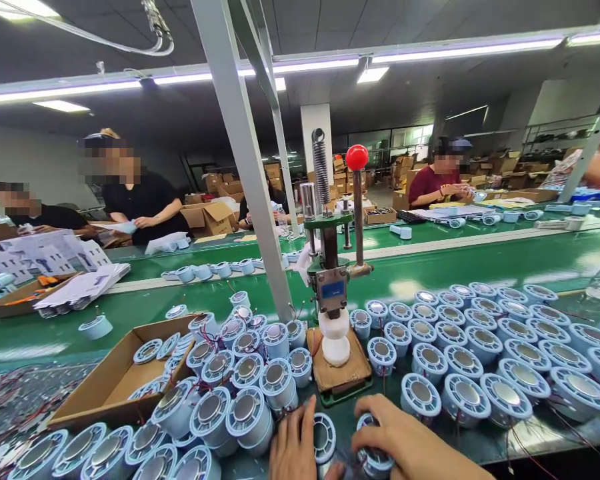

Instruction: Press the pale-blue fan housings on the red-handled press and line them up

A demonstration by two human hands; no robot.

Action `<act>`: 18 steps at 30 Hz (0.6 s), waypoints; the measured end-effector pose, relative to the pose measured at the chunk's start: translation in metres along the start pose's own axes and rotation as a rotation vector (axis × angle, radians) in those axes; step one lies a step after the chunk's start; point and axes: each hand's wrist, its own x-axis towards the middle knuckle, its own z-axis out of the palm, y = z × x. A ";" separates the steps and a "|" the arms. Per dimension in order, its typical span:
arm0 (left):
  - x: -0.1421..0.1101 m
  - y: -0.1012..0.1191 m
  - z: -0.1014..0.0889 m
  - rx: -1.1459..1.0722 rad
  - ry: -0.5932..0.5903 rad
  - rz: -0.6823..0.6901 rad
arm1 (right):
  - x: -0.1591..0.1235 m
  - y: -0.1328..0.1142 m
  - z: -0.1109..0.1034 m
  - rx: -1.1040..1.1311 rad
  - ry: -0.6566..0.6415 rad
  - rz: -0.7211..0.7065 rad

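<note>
At the bottom edge, my left hand [296,445] has its fingers along the left side of a light-blue round housing [324,435] with a metal disc in its top. The thumb shows on the near side, so the hand grips it. Just to the right, my right hand [405,437] curls its fingers over a second, similar housing [373,455], partly covering it. Beyond both hands stands a hand press [333,290] with a red ball-topped lever [357,159]. Its white round die [335,339] sits over a brown base plate [341,373].
Rows of similar housings [464,397] with thin wires fill the right side. More are clustered left, beside a cardboard box [113,373] holding light-blue rings. A grey metal post [247,153] rises behind. Across the green bench, several people work, one in a dark red shirt [435,183].
</note>
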 end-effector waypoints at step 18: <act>-0.012 0.001 0.022 -0.336 0.384 0.084 | 0.017 0.028 0.115 0.177 1.097 0.117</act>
